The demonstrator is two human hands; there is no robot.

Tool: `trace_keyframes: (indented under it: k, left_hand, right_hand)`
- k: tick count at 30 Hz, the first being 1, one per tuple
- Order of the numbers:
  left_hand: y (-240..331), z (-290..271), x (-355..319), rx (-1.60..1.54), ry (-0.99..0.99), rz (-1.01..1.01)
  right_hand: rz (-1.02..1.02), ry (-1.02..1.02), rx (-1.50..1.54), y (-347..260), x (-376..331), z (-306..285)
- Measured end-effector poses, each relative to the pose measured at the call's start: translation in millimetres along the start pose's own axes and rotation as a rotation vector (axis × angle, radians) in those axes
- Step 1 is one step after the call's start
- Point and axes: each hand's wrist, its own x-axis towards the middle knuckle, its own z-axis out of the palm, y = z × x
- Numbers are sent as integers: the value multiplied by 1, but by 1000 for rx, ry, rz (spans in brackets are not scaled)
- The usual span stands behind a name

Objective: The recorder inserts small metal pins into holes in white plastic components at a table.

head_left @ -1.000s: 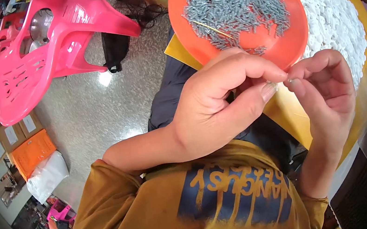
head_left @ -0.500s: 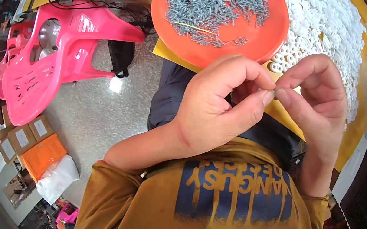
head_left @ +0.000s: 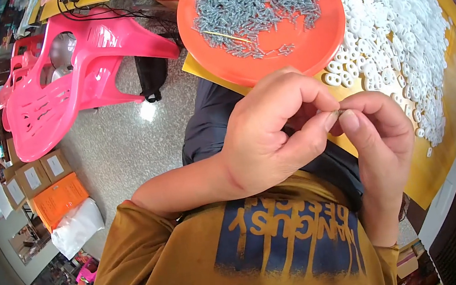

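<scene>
Both my hands are pinched shut at thumb and index, tips almost meeting. Left hand (head_left: 279, 132) grips one end of a tiny dark piece (head_left: 341, 112), right hand (head_left: 380, 135) the other. Piece sits right between the fingertips, mostly covered; can't tell its exact shape.

Just ahead of left hand: orange basin (head_left: 310, 64), heaped with small grey metal springs (head_left: 255, 1), thin yellow stick (head_left: 228, 37) lying among them. Ahead and right of right hand: big spread of white oval parts with holes (head_left: 386, 21), loose on the yellow worktop (head_left: 427, 184).

Writing: brown shirt (head_left: 170, 267) below my hands has a navy block print (head_left: 225, 253) with cut-out capitals, upside down from here. Far left of left hand, cardboard boxes (head_left: 43, 172) carry white labels (head_left: 32, 178), text too small to read. Orange package (head_left: 61, 202) just below them, pink chair (head_left: 86, 63) above.
</scene>
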Motion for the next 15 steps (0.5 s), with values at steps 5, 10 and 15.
trace_keyframes:
  k: [5, 10, 15]
  left_hand:
    - [3, 4, 1, -121, -8, 12]
    - [5, 7, 0, -415, 15, -181]
    - [1, 4, -1, -406, -22, -183]
  right_hand:
    - [-10, 78, 137, 2, 0, -2]
    - [-19, 93, 146, 3, 0, -4]
    - [-6, 93, 142, 5, 1, -3]
